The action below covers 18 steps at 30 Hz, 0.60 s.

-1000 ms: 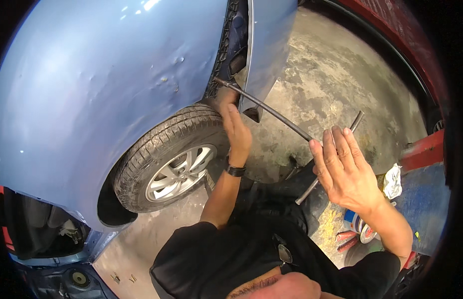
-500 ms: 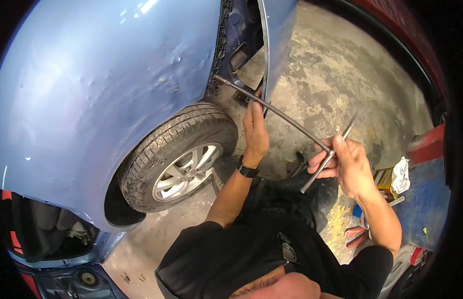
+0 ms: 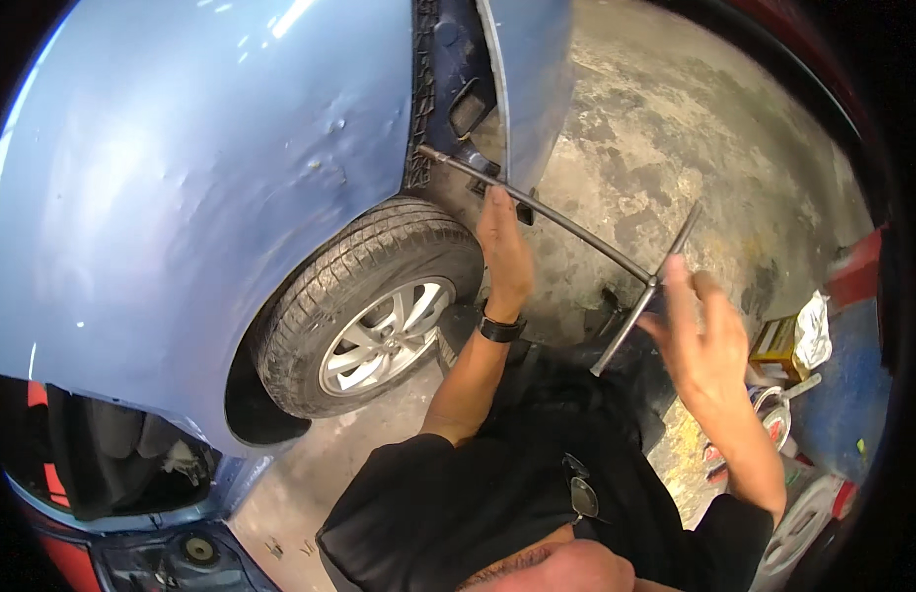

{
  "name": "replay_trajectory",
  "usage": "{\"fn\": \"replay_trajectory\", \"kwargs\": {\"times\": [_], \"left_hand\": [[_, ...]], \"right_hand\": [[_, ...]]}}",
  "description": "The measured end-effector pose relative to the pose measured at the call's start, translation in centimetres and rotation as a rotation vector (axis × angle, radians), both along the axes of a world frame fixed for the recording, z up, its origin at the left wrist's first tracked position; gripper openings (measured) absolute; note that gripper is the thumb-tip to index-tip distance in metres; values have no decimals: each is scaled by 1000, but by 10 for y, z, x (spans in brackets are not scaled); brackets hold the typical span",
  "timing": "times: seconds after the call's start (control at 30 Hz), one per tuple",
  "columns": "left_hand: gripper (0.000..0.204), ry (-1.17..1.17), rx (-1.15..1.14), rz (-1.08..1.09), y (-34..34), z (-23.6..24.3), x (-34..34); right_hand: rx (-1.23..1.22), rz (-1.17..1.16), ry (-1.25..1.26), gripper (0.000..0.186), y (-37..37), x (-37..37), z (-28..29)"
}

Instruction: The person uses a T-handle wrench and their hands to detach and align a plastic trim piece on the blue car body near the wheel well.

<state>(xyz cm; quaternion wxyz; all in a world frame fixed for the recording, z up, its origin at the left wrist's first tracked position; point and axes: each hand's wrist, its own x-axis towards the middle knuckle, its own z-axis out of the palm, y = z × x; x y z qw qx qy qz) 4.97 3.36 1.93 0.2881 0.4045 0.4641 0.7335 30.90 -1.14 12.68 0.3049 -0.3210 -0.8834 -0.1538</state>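
A long metal T-handle wrench (image 3: 576, 233) slants across the view, its far tip at the dark clip strip (image 3: 421, 99) along the edge of the blue car panel (image 3: 211, 168). My left hand (image 3: 505, 252) is raised beside the wheel, fingertips around the wrench's shaft. How the fingers wrap behind the shaft is partly hidden. Near the crossbar, my right hand (image 3: 709, 340) is slightly blurred, its fingers spread and loose next to the bar's lower half. Dents and scuffs mark the panel above the tyre.
A tyre with a silver wheel (image 3: 384, 335) stands left of my left forearm. Beyond the clip strip, a blue panel (image 3: 527, 89) hangs away from the body. At right are a yellow box (image 3: 776, 343), crumpled white wrapping (image 3: 815, 331) and a blue surface (image 3: 852, 385).
My right hand has loosened from the crossbar, its fingers spreading and moving slightly right. The crossbar has turned a little. My left hand stays at the shaft; the view has shifted slightly.
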Motion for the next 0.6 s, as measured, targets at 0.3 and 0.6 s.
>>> {"fn": "replay_trajectory", "kwargs": {"times": [0.3,0.6], "left_hand": [[43,-151,41,69,3,23,22],[42,-197,64,50,4,27,20]], "right_hand": [[-1793,-58,956,53,16,-28,28],[5,94,-19,39,13,-5,-4]]}}
